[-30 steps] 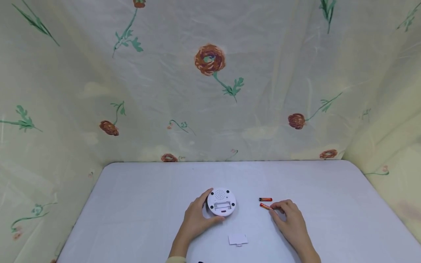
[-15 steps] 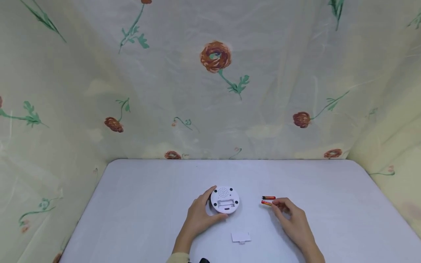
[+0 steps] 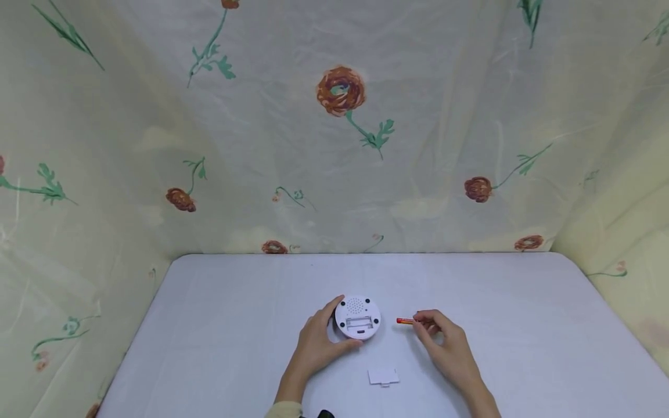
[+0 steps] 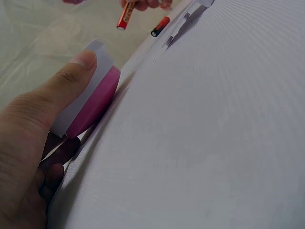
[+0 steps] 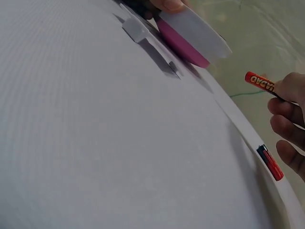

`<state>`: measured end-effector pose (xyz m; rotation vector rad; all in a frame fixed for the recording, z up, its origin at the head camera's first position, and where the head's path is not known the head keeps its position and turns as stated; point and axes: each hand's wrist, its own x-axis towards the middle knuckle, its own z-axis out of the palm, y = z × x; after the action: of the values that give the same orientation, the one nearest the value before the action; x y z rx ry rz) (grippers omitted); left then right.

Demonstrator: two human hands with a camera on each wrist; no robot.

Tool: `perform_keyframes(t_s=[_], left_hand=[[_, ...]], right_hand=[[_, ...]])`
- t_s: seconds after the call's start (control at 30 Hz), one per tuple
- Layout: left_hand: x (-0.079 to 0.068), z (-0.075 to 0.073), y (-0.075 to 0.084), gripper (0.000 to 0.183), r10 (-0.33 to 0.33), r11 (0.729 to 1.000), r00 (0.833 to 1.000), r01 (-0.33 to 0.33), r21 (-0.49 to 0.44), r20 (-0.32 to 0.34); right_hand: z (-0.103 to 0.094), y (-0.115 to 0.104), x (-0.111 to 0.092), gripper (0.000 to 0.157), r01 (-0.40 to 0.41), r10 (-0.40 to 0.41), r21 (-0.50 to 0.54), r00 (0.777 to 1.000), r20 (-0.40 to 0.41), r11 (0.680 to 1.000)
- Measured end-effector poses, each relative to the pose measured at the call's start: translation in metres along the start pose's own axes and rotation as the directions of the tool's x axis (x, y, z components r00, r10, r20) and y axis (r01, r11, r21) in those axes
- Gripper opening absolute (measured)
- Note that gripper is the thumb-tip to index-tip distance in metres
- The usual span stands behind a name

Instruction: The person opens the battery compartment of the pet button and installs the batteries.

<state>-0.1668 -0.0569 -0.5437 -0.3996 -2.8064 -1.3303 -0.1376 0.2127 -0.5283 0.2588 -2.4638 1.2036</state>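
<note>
A round white device (image 3: 358, 317) with a pink lower part lies underside up, showing speaker holes, several dark feet and an uncovered battery compartment (image 3: 359, 323). My left hand (image 3: 320, 342) grips its left side, thumb at the near edge. My right hand (image 3: 448, 347) pinches a red battery (image 3: 405, 321) by one end, held above the table just right of the device. A second battery (image 5: 270, 162) lies on the table below the right hand's fingers in the right wrist view; in the head view that hand hides it.
A small white battery cover (image 3: 383, 377) with a tab lies on the white table (image 3: 235, 337), nearer than the device and between the hands. Flowered cloth (image 3: 251, 145) hangs behind the table and along both sides.
My right hand has lifted one battery off the table and carried it left toward the device. The left hand keeps its hold, and the device stays in place.
</note>
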Motion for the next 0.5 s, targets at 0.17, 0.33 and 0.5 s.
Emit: perform_keyframes(t_s=[0.17,0.33,0.5], left_hand=[[0.001,0.001,-0.001,0.097,0.015,1.0,1.0,-0.015,0.002,-0.01],[0.0,0.001,-0.001,0.097,0.015,1.0,1.0,-0.015,0.0,-0.015],[0.0,0.001,0.0,0.096,0.013,1.0,1.0,-0.012,0.005,-0.018]], right_hand=[[0.008,-0.006,0.001,0.014,0.036,-0.036,-0.002,0.999,0.003,0.999],[0.014,-0.013,0.0,0.014,0.046,-0.046,0.016,0.999,-0.005,0.999],[0.017,-0.017,0.001,0.016,0.065,-0.064,0.041,0.998,-0.016,0.997]])
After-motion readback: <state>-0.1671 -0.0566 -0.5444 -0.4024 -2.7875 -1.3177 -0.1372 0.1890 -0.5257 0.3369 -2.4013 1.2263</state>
